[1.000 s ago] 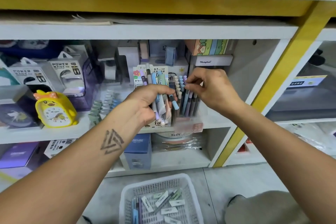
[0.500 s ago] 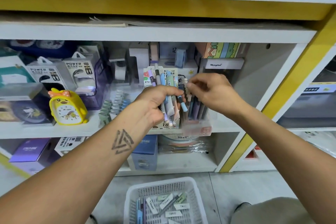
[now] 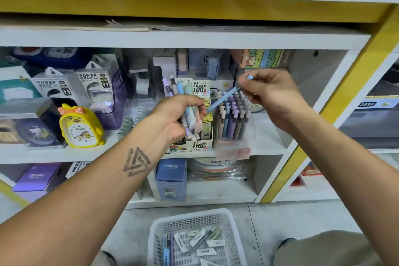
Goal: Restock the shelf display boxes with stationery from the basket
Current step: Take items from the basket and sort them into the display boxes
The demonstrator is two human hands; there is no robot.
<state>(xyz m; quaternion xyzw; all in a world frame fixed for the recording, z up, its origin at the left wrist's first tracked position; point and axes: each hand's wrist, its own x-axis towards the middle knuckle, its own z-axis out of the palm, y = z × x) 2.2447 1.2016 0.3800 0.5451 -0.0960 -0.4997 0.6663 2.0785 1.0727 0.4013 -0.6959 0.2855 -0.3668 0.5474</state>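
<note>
The right hand (image 3: 272,95) pinches a light blue pen (image 3: 224,98) near its upper end, thumb and fingers curled round the barrel; the pen's clicker end shows just above the fingertips, and the barrel slants down and left from them toward the left hand, where its lower tip is hidden. Directly below those right fingers stands the clear display box (image 3: 234,134), packed with upright pens in blue, purple and grey-brown whose caps reach almost to the knuckles; the box's transparent walls are hard to trace, and its pink front label is blurred. The left hand (image 3: 174,114) grips a bundle of pens (image 3: 190,119), fingers clenched round their middles, so only the tops above the fingers and the tips below them show; how many it holds cannot be counted. Behind and just under the left fingers sits a cardboard lead-refill box (image 3: 199,142) printed 0.7 HB 100, largely covered by the hand and bundle. Well below both hands, on the floor, the white basket (image 3: 155,229) holds erasers in white sleeves and a few pens; its near edge is cut off by the frame's bottom. Left of the left hand, on the same shelf, stand a yellow duck alarm clock (image 3: 81,127) and power bank packs (image 3: 92,86).
</note>
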